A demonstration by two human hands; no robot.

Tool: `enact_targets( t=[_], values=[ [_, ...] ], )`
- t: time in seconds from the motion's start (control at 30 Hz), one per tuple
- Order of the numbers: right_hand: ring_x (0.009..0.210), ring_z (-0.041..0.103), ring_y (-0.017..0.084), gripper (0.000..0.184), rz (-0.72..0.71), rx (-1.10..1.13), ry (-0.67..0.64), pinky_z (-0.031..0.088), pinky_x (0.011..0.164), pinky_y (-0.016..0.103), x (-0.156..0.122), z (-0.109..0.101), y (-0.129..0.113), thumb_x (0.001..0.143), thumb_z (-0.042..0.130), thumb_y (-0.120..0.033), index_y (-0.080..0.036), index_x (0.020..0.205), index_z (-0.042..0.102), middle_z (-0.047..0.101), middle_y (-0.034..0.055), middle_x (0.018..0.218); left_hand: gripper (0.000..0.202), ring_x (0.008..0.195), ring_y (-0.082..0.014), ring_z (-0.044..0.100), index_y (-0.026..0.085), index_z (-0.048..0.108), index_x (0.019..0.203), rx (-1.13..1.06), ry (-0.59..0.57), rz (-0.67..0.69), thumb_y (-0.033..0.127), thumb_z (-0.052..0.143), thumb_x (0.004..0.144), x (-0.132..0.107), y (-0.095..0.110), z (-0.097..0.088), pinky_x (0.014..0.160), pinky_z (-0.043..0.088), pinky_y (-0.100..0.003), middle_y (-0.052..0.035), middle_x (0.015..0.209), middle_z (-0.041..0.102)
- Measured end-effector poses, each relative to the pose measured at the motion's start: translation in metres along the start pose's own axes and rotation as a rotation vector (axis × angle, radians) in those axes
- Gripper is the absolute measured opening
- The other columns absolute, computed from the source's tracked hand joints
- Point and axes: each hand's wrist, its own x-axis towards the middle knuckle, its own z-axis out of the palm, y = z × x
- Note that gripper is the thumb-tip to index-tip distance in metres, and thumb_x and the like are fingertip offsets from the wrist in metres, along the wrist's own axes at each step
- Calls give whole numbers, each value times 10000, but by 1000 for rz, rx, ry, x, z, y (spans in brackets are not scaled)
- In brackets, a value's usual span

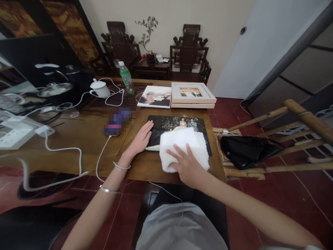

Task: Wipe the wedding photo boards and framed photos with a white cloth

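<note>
A dark photo print (179,126) of a couple lies flat on the wooden table (85,139) in front of me. My left hand (140,140) rests open and flat on the print's left edge, fingers stretched out. A folded white cloth (182,146) covers the print's lower middle. My right hand (186,165) presses flat on the cloth, fingers spread.
Behind the print lie another photo (156,96) and a stack of light framed pictures (192,94). A phone (117,122) on a white cable, a green bottle (126,78), a white teapot (100,89) and a power strip (15,133) sit to the left. A black bag (247,151) lies on a bamboo rack at right.
</note>
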Motion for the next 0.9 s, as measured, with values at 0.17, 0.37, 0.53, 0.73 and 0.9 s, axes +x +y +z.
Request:
enact_targets(
  t=[0.17, 0.37, 0.53, 0.73, 0.9],
  values=[
    [1419, 264, 328, 558, 76, 6, -7, 205, 1084, 690, 39, -14, 39, 757, 374, 47, -199, 1194, 617, 423, 84, 1495, 502, 1429, -229, 294, 168, 439, 1418, 5, -5, -4, 375, 304, 981, 0, -1, 1, 1184, 221, -480, -104, 1520, 377],
    [1331, 426, 297, 515, 201, -28, 68, 249, 1089, 588, 84, -23, 95, 774, 400, -4, -151, 1231, 585, 515, 194, 1389, 505, 1428, -218, 296, 145, 442, 1413, -1, 7, 2, 368, 302, 982, -1, -1, 1, 1187, 223, -458, -123, 1515, 380],
    [1311, 448, 309, 543, 239, -32, 66, 276, 1062, 571, 100, -26, 122, 788, 367, 0, -151, 1272, 562, 522, 197, 1379, 496, 1428, -223, 298, 178, 439, 1419, -14, 12, 1, 368, 311, 978, 0, -1, 1, 1185, 220, -478, -100, 1523, 373],
    [1303, 445, 326, 550, 241, -56, 51, 270, 1053, 626, 97, -25, 113, 766, 379, 7, -145, 1259, 565, 544, 199, 1339, 498, 1427, -217, 300, 187, 443, 1417, -15, 14, -4, 381, 308, 978, -1, -2, 2, 1184, 226, -474, -93, 1519, 381],
    [1410, 268, 339, 563, 98, -31, -1, 212, 1071, 696, 64, -17, 62, 737, 384, 44, -162, 1216, 597, 426, 121, 1487, 522, 1427, -223, 299, 121, 452, 1404, -4, 9, -3, 384, 302, 978, -1, 1, 1, 1187, 226, -457, -139, 1510, 382]
  ],
)
